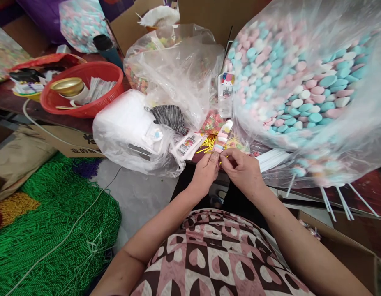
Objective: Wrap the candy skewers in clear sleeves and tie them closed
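In the head view, my left hand (206,170) is closed around the lower end of a marshmallow skewer (222,136), stacked in pink, white and blue and pointing away from me. My right hand (243,169) meets it there, thumb and forefinger pinched together; what sits between those fingertips is too small to make out. Just beyond my left hand lie gold twist ties (205,144) and a stack of printed cards (189,144). White sticks (272,158) rest to the right of my right hand.
A large clear bag of marshmallows (313,90) fills the right side, with skewers (298,170) at its front edge. At left stands a red basket (111,76); a bag of white material (122,127) is nearer. Green bead strings (63,222) cover the floor. An open carton (338,246) is lower right.
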`<action>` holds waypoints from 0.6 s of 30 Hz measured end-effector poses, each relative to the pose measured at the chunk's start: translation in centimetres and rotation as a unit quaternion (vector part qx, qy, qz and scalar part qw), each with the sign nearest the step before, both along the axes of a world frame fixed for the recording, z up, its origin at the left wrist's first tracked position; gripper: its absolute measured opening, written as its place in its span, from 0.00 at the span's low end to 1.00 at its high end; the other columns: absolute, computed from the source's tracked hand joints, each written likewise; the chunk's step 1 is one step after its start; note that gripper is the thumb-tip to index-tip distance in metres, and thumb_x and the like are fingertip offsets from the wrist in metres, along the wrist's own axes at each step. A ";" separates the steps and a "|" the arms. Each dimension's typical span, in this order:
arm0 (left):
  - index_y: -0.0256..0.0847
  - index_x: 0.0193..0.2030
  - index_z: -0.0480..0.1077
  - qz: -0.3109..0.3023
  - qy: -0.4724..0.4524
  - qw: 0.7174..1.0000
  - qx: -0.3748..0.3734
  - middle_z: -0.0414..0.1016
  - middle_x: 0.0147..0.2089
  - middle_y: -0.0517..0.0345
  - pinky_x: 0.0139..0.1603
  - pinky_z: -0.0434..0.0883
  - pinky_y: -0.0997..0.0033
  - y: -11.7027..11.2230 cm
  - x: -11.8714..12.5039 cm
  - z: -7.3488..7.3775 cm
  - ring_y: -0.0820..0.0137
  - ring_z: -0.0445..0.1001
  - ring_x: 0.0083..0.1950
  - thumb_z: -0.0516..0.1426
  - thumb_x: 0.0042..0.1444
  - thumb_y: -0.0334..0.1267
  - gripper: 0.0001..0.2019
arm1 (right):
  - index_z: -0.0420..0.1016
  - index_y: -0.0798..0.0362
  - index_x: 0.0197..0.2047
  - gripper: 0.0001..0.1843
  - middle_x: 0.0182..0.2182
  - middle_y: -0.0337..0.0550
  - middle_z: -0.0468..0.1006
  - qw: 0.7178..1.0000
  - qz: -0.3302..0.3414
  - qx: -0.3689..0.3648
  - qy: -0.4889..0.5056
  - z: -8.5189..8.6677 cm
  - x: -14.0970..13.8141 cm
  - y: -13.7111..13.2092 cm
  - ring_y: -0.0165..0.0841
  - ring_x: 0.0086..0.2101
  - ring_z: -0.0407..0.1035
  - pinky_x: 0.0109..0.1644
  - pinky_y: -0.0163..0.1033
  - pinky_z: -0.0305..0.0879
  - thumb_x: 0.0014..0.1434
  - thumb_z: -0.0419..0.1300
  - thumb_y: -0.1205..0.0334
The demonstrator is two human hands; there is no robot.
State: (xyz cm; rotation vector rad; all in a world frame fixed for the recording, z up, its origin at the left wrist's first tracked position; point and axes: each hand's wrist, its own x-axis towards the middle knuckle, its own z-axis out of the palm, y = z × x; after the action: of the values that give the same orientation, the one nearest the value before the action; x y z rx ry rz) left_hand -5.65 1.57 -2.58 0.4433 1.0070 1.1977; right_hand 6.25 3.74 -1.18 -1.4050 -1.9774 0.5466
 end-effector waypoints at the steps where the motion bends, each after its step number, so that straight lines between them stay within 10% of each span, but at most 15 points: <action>1: 0.39 0.30 0.62 -0.005 -0.008 1.000 0.019 0.53 0.20 0.71 0.17 0.46 0.82 0.0 0.0 0.0 0.84 0.49 0.18 0.62 0.52 0.51 0.18 | 0.76 0.51 0.34 0.10 0.28 0.42 0.79 0.999 0.002 -0.018 0.044 0.0 0.1 -0.1 0.33 0.27 0.71 0.33 0.37 0.63 0.59 0.55 0.59; 11: 0.37 0.27 0.65 -0.173 -0.171 0.970 -0.005 0.47 0.15 0.71 0.16 0.48 0.81 -0.7 -0.7 1.1 0.82 0.45 0.12 0.52 0.62 0.42 0.15 | 0.72 0.52 0.22 0.16 0.20 0.36 0.71 0.887 -0.016 -0.270 0.375 0.0 1.2 -0.9 0.26 0.21 0.58 0.26 0.34 0.59 0.48 0.69 0.50; 18: 0.38 0.23 0.63 -0.333 -0.281 0.898 -0.052 0.43 0.14 0.70 0.15 0.49 0.78 -1.5 -1.0 1.8 0.79 0.42 0.12 0.46 0.64 0.39 0.18 | 0.79 0.46 0.46 0.22 0.45 0.43 0.80 0.844 0.135 -0.361 0.374 0.4 3.8 -1.1 0.38 0.43 0.73 0.46 0.43 0.69 0.49 0.69 0.47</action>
State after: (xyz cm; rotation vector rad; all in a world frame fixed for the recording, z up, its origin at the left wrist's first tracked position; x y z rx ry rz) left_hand -6.65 0.09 -0.74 0.2903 0.3536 0.5807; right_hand 10.05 2.69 -0.79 -1.0136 -1.3377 1.8049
